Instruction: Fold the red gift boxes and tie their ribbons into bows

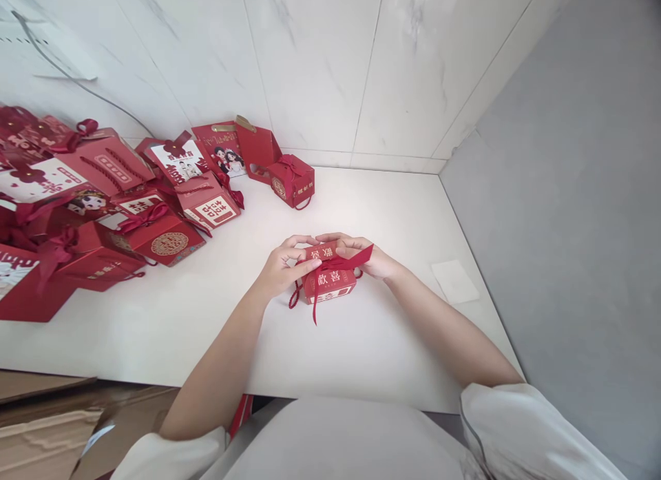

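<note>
A small red gift box (329, 282) with pale printed characters rests on the white table in front of me. Across its top runs a red ribbon (345, 262), with one end hanging down the front and the other sticking out to the right. Twisted red cord loops show at both sides of the box. My left hand (289, 266) is closed around the box's left side, its thumb pressing near the ribbon's middle. On the right side, my right hand (369, 256) grips the box and ribbon, thumb on top. The fingers behind the box are partly hidden.
Many red gift boxes (170, 244) with ribbons crowd the table's left side. One ribboned box (293, 180) stands near the wall (310, 74). A white paper square (455, 282) lies at right on the table (403, 342). Cardboard (46, 439) is below the left edge.
</note>
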`<state>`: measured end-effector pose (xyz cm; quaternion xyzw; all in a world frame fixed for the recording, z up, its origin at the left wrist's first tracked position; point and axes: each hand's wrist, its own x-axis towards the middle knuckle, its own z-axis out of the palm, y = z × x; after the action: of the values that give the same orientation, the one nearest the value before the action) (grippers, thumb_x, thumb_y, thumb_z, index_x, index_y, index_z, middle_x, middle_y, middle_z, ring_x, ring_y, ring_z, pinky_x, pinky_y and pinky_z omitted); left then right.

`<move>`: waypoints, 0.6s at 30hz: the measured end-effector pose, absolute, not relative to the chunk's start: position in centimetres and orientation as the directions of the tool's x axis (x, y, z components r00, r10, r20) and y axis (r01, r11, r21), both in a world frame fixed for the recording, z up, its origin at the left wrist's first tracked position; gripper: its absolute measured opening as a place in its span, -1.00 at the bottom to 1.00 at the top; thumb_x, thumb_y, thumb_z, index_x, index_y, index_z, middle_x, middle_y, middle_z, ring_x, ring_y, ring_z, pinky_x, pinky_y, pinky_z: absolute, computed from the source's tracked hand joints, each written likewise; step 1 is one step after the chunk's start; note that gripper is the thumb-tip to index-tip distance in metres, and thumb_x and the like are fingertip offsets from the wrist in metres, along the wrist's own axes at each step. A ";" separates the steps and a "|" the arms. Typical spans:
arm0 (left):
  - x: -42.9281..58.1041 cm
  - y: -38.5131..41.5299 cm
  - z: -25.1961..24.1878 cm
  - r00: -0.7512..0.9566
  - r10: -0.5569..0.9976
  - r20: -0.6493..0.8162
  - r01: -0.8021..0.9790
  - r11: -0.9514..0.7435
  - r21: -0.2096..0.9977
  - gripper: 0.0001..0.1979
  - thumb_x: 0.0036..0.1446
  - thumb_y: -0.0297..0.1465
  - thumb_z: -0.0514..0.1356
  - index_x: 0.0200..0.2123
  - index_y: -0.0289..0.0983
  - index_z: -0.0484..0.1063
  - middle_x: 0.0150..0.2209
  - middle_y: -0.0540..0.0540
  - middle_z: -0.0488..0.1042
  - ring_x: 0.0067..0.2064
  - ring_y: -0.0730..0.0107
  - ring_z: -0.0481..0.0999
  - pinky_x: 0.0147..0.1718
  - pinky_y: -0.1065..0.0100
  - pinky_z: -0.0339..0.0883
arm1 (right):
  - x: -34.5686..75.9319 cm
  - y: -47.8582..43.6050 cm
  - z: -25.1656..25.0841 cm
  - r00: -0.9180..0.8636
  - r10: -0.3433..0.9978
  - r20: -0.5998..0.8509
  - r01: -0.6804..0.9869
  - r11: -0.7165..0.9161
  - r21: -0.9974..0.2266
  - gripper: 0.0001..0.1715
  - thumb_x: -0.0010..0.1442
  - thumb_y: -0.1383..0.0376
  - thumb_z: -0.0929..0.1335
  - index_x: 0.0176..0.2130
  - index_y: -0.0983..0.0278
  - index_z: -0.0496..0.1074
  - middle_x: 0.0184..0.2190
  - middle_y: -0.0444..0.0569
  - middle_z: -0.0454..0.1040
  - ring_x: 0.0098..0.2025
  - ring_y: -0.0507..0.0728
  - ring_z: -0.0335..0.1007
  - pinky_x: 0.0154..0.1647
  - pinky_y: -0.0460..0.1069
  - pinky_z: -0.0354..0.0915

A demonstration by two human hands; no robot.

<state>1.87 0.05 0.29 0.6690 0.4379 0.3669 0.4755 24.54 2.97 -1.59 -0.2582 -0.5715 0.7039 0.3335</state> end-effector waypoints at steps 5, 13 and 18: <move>2.1 0.0 0.2 0.325 0.942 0.078 0.263 -0.170 0.950 -0.75 0.10 -0.19 0.31 -0.52 -0.22 0.54 0.03 -0.12 0.42 0.07 0.16 0.45 0.11 0.12 0.33 | 24.9 2.8 -2.1 -0.647 0.761 0.049 -0.156 -0.069 -0.985 -0.68 0.23 0.02 0.39 -0.23 0.19 0.57 0.27 -0.04 0.23 0.19 0.24 0.31 0.10 0.10 0.34; 2.3 0.0 0.2 0.328 0.934 0.142 0.298 -0.245 0.923 -0.68 0.14 -0.20 0.27 -0.58 -0.24 0.48 0.04 -0.11 0.40 0.13 0.16 0.40 0.15 0.15 0.27 | 25.6 2.0 -2.3 -0.590 0.806 0.047 -0.168 -0.065 -0.984 -0.69 0.24 0.04 0.38 -0.32 0.21 0.53 0.25 -0.06 0.20 0.16 0.17 0.28 -0.04 0.01 0.36; 2.5 -0.3 0.2 0.289 0.944 0.158 0.317 -0.250 0.915 -0.64 0.12 -0.18 0.27 -0.62 -0.25 0.44 0.02 -0.12 0.40 0.05 0.19 0.44 0.07 0.19 0.34 | 25.6 1.7 -2.1 -0.551 0.833 -0.052 -0.134 -0.150 -0.979 -0.62 0.17 -0.01 0.40 -0.40 0.24 0.45 0.21 -0.07 0.21 -0.39 -0.02 0.26 -0.61 -0.08 0.07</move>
<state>2.51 -0.26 0.22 0.6912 0.4562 0.3838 0.4084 25.61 1.71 -2.12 -0.3180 -0.5492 0.6885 0.3510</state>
